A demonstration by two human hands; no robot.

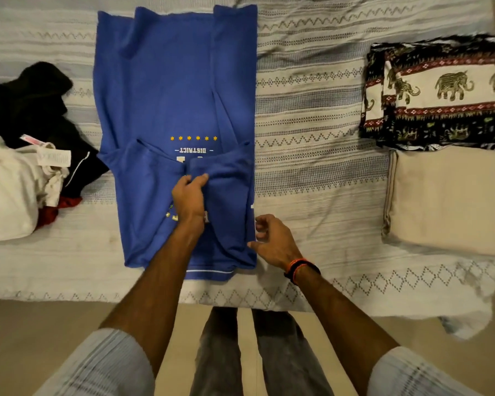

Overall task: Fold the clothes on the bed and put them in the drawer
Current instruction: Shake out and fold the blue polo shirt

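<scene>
A blue T-shirt (169, 90) with yellow and white print lies flat on the bed (312, 155), its sides and sleeves folded inward. My left hand (189, 195) pinches the folded right sleeve near the shirt's middle. My right hand (272, 241) sits at the shirt's right edge near the collar end, fingers loosely curled, thumb touching the fabric edge.
A heap of unfolded black (32, 104), white (12, 184) and red (55, 210) clothes lies at the left. At the right are a folded elephant-print garment (440, 92) and a folded beige one (452, 201). The bed's near edge runs just in front of my legs.
</scene>
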